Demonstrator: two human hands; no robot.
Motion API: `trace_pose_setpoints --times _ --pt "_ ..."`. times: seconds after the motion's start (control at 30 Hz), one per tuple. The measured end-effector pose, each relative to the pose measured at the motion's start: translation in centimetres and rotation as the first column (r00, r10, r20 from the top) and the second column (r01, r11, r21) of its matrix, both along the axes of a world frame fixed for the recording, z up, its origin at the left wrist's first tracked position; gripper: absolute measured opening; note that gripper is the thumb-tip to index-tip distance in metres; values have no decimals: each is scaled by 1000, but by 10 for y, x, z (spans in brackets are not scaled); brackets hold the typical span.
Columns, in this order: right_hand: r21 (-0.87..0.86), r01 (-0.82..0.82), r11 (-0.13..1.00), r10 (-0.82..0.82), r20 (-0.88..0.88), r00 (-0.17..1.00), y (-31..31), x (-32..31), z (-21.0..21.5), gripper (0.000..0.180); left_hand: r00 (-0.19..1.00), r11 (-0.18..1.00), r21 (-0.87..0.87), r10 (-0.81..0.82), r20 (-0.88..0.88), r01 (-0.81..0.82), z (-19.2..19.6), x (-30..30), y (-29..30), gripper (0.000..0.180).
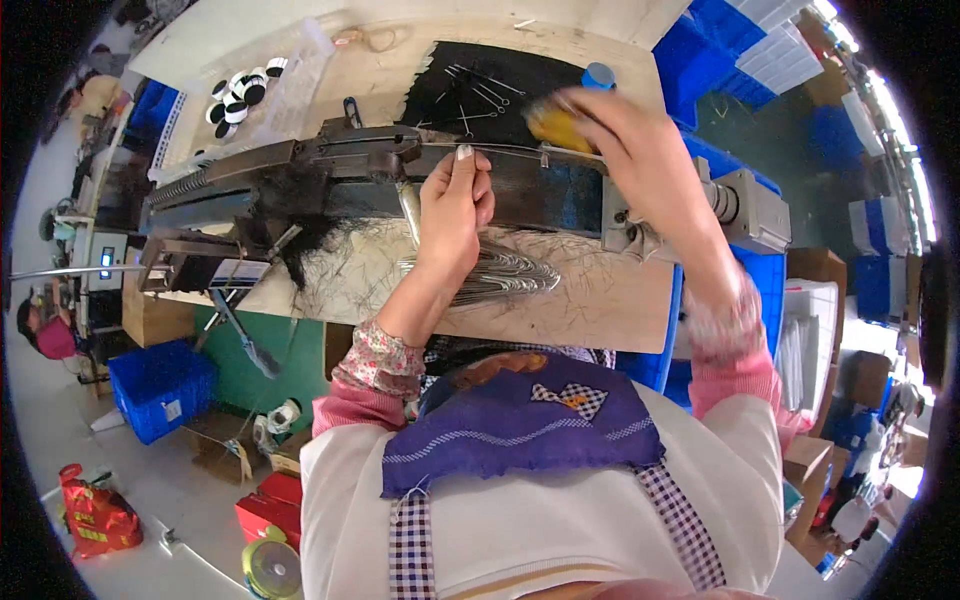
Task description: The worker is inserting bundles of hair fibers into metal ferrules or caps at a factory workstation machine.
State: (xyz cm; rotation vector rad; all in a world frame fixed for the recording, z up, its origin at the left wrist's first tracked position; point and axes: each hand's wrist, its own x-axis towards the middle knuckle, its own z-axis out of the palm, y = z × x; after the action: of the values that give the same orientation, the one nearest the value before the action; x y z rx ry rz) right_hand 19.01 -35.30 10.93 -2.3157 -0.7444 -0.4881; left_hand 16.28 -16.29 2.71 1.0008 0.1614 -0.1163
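Note:
My left hand (458, 205) is closed, thumb and fingers pinched at a thin metal wire (500, 148) that runs along the top of a long dark metal bench machine (340, 170). Over the machine's right part, my right hand (618, 125) is smeared by motion. Its fingers are round a yellow object (560, 130), too blurred to name. Just behind, several thin wire pieces with looped ends (490, 92) lie on a black cloth (430, 95). Below my left hand, a bundle of bent wires (515, 272) rests on the wooden bench (600, 310).
A clear plastic bin (300, 65) with black-and-white round pieces (240, 95) stands at the back left. A small blue cap (598, 76) sits by the cloth. A metal motor housing (755, 210) closes the machine's right end. Dark bristle scraps (340, 255) litter the bench.

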Motion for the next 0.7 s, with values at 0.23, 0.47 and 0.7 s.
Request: trace_pose_setpoints --times 0.23,0.47,0.7 --pt "-47 -336 941 295 -374 879 62 54 -36 16 993 1000 -3 -32 -117 31 4 -3 4 23" --pt "217 -236 947 316 -759 570 47 56 -8 24 998 997 -71 -16 -62 12 9 -7 6 27" --pt "-15 -336 942 218 -732 645 50 67 -4 32 975 896 -385 -211 64 219 13 3 -7 75"
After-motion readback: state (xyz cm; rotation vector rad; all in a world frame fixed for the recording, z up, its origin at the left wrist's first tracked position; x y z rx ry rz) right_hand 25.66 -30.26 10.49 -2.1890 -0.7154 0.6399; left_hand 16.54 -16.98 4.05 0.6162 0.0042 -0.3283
